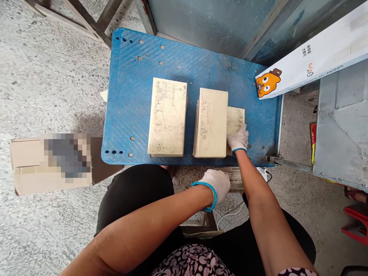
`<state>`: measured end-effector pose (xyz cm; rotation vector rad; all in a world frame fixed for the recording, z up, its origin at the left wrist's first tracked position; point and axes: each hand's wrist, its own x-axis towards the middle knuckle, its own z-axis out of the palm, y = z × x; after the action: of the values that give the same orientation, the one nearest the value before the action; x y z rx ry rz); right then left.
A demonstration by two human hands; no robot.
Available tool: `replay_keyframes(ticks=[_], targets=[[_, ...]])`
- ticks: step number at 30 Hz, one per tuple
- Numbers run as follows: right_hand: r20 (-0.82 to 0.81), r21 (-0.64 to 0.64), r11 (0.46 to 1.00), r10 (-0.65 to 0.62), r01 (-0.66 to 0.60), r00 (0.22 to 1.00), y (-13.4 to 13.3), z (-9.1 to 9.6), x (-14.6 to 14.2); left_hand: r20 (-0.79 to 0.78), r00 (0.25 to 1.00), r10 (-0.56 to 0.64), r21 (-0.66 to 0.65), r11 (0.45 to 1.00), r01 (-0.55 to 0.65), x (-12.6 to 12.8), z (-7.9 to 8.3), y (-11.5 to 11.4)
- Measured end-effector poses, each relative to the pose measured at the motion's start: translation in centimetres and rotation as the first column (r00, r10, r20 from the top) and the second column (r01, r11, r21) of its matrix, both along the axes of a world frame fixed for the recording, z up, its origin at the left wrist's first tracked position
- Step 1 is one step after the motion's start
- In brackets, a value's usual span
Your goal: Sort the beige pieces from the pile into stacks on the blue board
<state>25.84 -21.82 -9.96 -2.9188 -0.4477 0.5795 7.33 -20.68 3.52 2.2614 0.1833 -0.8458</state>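
Observation:
Two piles of pale cream rectangular panels with dark specks, a left stack (167,117) and a taller middle stack (212,122), lie on a blue plastic tabletop (129,96). Partly hidden behind the middle stack is another pale panel (236,117) on the right. My right hand (238,140), in a white knitted glove with a blue cuff, is closed on this panel's near right part. Below the table's front edge, my gloved left hand (217,184) is curled beside a bundle of thin stacked pieces (234,178). Its fingertips are hidden, so what it grips does not show.
A long white printed box (304,53) lies across the table's right end. A cardboard box (28,165) stands on the floor at left. Metal panels rise behind the table; a grey metal cabinet (342,126) and red stool (356,222) are at right. A white cable (230,214) hangs below.

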Motion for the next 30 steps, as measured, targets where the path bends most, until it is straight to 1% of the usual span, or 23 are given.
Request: replay_keyframes(ticks=[3,6,8,10,12,15,18,20,21,22,24,26,28,30], targets=[[0.019,-0.014,1.0,0.008,-0.008,1.0,0.0,-0.4,0.1,-0.008,1.0,-0.003,-0.001,1.0,0.003,0.1,-0.1,0.1],[0.002,0.008,1.0,-0.005,0.005,1.0,-0.2,-0.6,-0.1,-0.016,1.0,-0.012,-0.01,1.0,0.012,0.2,0.0,0.1],[-0.025,0.055,0.997,-0.043,0.044,0.999,-0.3,-0.4,-0.1,-0.024,1.0,-0.013,-0.006,1.0,0.013,0.3,0.1,0.1],[-0.026,0.129,0.988,-0.088,0.091,0.996,-0.5,0.1,0.2,-0.024,1.0,-0.014,0.006,1.0,0.014,0.4,0.2,0.0],[-0.012,0.2,0.973,-0.11,0.11,0.994,-0.6,0.7,1.0,-0.023,1.0,-0.017,0.012,1.0,0.018,0.4,0.2,-0.1],[0.002,0.275,0.953,-0.135,0.13,0.991,-1.2,1.9,2.5,-0.033,0.999,-0.031,0.003,1.0,0.031,0.6,0.0,-0.1],[0.004,0.37,0.916,-0.168,0.155,0.986,-3.4,3.0,3.0,-0.045,0.998,-0.053,-0.012,0.999,0.053,0.9,-0.1,0.3],[-0.022,0.41,0.896,-0.179,0.172,0.984,-5.8,3.9,2.0,-0.062,0.996,-0.059,-0.019,0.998,0.058,1.2,-0.1,0.7],[-0.038,0.409,0.894,-0.184,0.183,0.982,-7.3,4.4,1.1,-0.069,0.996,-0.061,-0.023,0.998,0.06,1.3,0.0,0.9],[-0.05,0.39,0.899,-0.193,0.197,0.98,-8.8,5.1,0.0,-0.075,0.995,-0.063,-0.027,0.998,0.062,1.4,0.0,1.1],[-0.062,0.296,0.931,-0.207,0.216,0.976,-11.7,6.5,-2.8,-0.08,0.994,-0.067,-0.023,0.998,0.066,1.5,0.2,1.4],[-0.058,0.12,0.954,-0.268,0.273,0.962,-14.2,7.9,-5.9,-0.077,0.994,-0.076,-0.01,0.997,0.075,1.5,0.3,1.5],[-0.048,-0.061,0.939,-0.342,0.339,0.939,-16.3,8.8,-8.7,-0.067,0.993,-0.093,0.002,0.996,0.093,1.4,0.4,1.4],[-0.071,-0.163,0.925,-0.357,0.342,0.931,-18.0,8.8,-11.0,-0.057,0.992,-0.109,0.005,0.994,0.109,1.3,0.5,1.3]])
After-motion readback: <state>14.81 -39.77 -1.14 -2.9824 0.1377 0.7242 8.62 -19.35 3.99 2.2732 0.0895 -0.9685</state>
